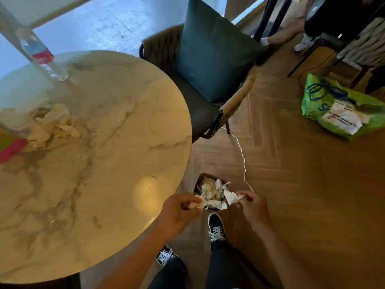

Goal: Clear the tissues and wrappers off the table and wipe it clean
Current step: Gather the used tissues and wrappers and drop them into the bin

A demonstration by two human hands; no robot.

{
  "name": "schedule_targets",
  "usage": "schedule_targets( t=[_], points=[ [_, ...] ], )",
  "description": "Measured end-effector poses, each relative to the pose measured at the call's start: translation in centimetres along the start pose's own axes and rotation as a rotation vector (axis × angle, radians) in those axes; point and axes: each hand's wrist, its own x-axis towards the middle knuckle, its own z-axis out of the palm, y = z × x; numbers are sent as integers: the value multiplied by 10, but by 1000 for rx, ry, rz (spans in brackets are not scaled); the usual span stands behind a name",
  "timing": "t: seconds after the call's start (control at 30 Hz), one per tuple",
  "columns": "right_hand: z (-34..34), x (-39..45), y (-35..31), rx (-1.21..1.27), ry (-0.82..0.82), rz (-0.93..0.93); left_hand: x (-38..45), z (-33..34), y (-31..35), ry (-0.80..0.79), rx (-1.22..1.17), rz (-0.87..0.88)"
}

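Both my hands hover over a small bin (200, 180) on the floor beside the round marble table (116, 126). My left hand (179, 211) pinches a crumpled white tissue (210, 203) above the bin. My right hand (253, 207) pinches another white tissue (231, 197) at the bin's right side. The bin holds several crumpled tissues. A heap of tissues and wrappers (52, 126) lies on the table's left part.
A plastic water bottle (40, 54) stands at the table's far left. A red and green object (10, 148) sits at the left edge. A chair with a teal cushion (212, 53) stands behind the table. A green bag (341, 109) lies on the wooden floor. A white cable (242, 157) runs past the bin.
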Motion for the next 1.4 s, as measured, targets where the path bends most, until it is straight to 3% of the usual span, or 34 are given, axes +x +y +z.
schedule_targets(
  t=[0.13, 0.33, 0.5, 0.77, 0.9, 1.03, 1.17, 1.4],
  points=[
    [-5, 37, 31, -85, -102, 61, 44, 50, -17, -133, 112, -65],
    [5, 93, 78, -270, -388, 100, 117, 108, -65, -181, 355, -130],
    [29, 154, 121, -457, -532, -10, 179, 146, -108, -268, 532, -184],
    [84, 235, 170, -637, -703, -53, 258, 172, -168, -273, 517, -326],
    [99, 235, 184, -635, -758, 58, 254, 173, -176, -241, 422, -515],
    [94, 213, 168, -616, -786, 127, 228, 160, -166, -194, 327, -583],
    [78, 189, 139, -614, -767, 151, 192, 144, -141, -156, 285, -558],
    [53, 122, 52, -484, -662, 33, 109, 100, -88, -133, 261, -381]
  ],
)
